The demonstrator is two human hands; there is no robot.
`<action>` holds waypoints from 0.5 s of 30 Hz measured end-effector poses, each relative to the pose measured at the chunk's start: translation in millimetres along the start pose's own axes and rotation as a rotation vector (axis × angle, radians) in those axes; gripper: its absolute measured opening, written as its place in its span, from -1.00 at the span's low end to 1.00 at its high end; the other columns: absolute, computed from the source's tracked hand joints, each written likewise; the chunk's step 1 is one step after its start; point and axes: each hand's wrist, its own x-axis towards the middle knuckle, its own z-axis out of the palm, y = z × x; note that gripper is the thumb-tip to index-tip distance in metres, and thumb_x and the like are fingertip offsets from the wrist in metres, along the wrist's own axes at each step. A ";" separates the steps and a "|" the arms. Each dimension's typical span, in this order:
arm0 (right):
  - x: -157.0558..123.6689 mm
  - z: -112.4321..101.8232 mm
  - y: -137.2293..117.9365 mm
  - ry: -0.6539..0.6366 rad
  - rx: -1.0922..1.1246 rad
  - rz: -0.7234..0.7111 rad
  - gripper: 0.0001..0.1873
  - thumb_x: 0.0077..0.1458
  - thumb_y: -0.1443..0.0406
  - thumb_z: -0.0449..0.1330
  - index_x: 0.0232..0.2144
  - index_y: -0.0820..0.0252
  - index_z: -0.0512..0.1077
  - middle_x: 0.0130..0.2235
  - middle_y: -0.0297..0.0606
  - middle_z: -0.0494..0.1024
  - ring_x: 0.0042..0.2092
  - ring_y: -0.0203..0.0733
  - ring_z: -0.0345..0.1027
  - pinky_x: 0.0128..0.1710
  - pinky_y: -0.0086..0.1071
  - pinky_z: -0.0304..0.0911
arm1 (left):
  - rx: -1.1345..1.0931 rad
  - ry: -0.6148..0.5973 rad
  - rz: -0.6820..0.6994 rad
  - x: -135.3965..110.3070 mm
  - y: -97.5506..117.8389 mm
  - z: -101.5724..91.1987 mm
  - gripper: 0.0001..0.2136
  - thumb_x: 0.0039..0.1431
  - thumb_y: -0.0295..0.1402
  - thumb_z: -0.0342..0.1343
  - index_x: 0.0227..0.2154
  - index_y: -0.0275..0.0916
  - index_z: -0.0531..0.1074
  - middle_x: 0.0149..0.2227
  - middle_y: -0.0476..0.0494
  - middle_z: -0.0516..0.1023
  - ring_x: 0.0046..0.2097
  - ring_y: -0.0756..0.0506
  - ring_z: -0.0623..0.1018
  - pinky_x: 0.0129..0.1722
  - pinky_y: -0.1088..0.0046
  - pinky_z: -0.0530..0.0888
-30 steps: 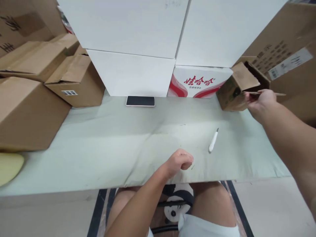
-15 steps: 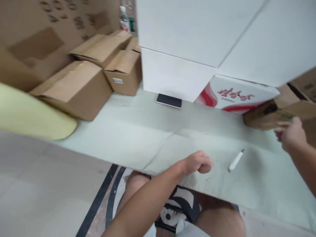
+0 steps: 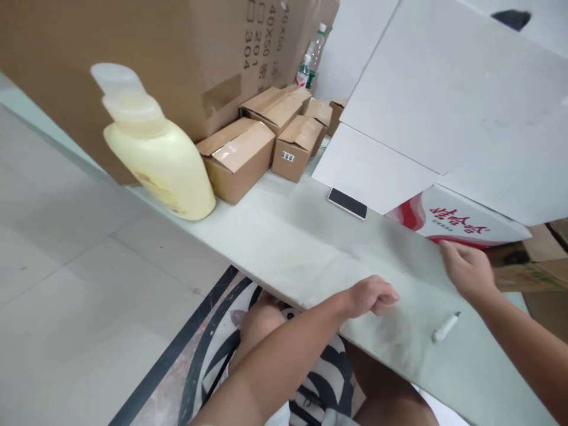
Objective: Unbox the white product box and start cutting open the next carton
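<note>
My left hand (image 3: 373, 295) is curled into a loose fist near the front edge of the table, and nothing shows in it. My right hand (image 3: 469, 271) hangs over the table with its fingers curled, slightly blurred, in front of a white and red printed carton (image 3: 461, 218). No object is visible in its fingers. Between my forearms and closer to the right one, a slim white craft knife (image 3: 445, 328) with a dark tip lies on the pale green tabletop (image 3: 293, 219).
A yellow pump-top bottle (image 3: 168, 160) stands at the left table edge. Several small brown boxes (image 3: 252, 157) sit behind it, before a large carton (image 3: 146, 35). A phone (image 3: 348, 203) lies by large white boxes (image 3: 381, 165). An opened brown carton (image 3: 519, 266) is at right.
My right hand has moved left, away from the brown carton, to before the white and red one. The view has swung left, showing more of the yellow bottle. My left hand stays closed.
</note>
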 end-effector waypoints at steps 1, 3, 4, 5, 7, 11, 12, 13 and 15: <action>7.0 16.3 -24.9 0.004 -0.067 -0.115 -0.52 0.04 -0.06 0.10 -0.72 0.02 0.12 -0.62 -0.30 0.17 -0.49 -0.08 0.13 -0.41 -0.21 0.03 | -0.004 0.012 0.013 -4.7 4.4 -1.7 -0.54 -0.15 -0.26 0.23 -0.75 -0.11 -0.03 -0.72 0.22 -0.10 -0.64 0.14 -0.06 -0.52 0.40 -0.14; 23.7 52.7 -75.2 -0.081 -0.154 -0.358 -0.72 0.10 0.07 0.08 -0.56 0.02 0.30 -0.52 -0.29 0.38 -0.41 -0.07 0.31 -0.32 -0.21 0.20 | -0.008 0.036 0.036 -13.4 13.1 -4.9 -0.57 -0.16 -0.27 0.21 -0.76 -0.11 -0.03 -0.73 0.22 -0.10 -0.64 0.14 -0.06 -0.52 0.39 -0.15; 32.9 71.8 -99.9 -0.085 -0.165 -0.401 -0.83 0.05 0.12 0.10 -0.46 0.03 0.39 -0.45 -0.27 0.47 -0.40 -0.06 0.37 -0.28 -0.19 0.26 | -0.009 0.051 0.043 -17.2 17.2 -6.3 -0.58 -0.16 -0.29 0.19 -0.76 -0.10 -0.03 -0.73 0.21 -0.10 -0.65 0.14 -0.05 -0.52 0.39 -0.14; 42.3 90.8 -123.7 -0.098 -0.178 -0.463 -0.82 0.03 0.16 0.12 -0.33 0.04 0.47 -0.32 -0.21 0.56 -0.33 -0.05 0.43 -0.21 -0.16 0.30 | -0.013 0.068 0.047 -20.7 21.1 -7.6 -0.59 -0.16 -0.30 0.18 -0.76 -0.10 -0.04 -0.73 0.21 -0.10 -0.65 0.13 -0.04 -0.52 0.38 -0.14; 60.5 126.5 -167.6 -0.106 -0.291 -0.693 -0.59 0.08 0.19 0.10 -0.03 0.09 0.50 0.01 -0.02 0.57 -0.12 0.06 0.50 -0.10 -0.07 0.37 | -0.022 0.092 0.055 -26.2 28.1 -9.4 -0.60 -0.14 -0.34 0.15 -0.75 -0.10 -0.05 -0.72 0.20 -0.11 -0.63 0.13 -0.05 -0.51 0.38 -0.15; 86.8 180.4 -232.6 -0.118 -0.436 -0.748 -0.39 0.14 0.22 0.09 0.26 0.06 0.35 0.34 0.04 0.31 0.24 0.24 0.32 0.10 0.11 0.34 | -0.042 0.096 0.079 -32.0 39.8 -11.0 -0.62 -0.14 -0.37 0.13 -0.73 -0.11 -0.05 -0.69 0.20 -0.12 -0.59 0.12 -0.07 -0.47 0.39 -0.15; 90.6 190.2 -242.8 -0.131 -0.458 -0.737 -0.38 0.15 0.23 0.10 0.27 0.06 0.34 0.37 0.04 0.27 0.29 0.27 0.27 0.14 0.14 0.31 | -0.049 0.093 0.082 -32.6 42.2 -11.2 -0.62 -0.14 -0.35 0.14 -0.73 -0.11 -0.04 -0.69 0.19 -0.11 -0.59 0.12 -0.06 -0.47 0.39 -0.14; 93.5 198.8 -250.5 -0.141 -0.475 -0.729 -0.37 0.16 0.23 0.10 0.28 0.06 0.33 0.39 0.04 0.24 0.31 0.29 0.23 0.16 0.16 0.29 | -0.059 0.091 0.082 -33.2 44.5 -11.5 -0.61 -0.14 -0.32 0.16 -0.73 -0.11 -0.03 -0.69 0.19 -0.10 -0.58 0.12 -0.05 -0.46 0.38 -0.14; 97.3 213.3 -259.4 -0.143 -0.493 -0.723 -0.37 0.18 0.24 0.10 0.30 0.10 0.30 0.39 0.07 0.23 0.32 0.33 0.20 0.19 0.22 0.24 | -0.084 0.080 0.083 -34.8 48.5 -12.2 -0.56 -0.14 -0.25 0.22 -0.73 -0.11 -0.02 -0.69 0.19 -0.08 -0.59 0.12 -0.04 -0.46 0.38 -0.14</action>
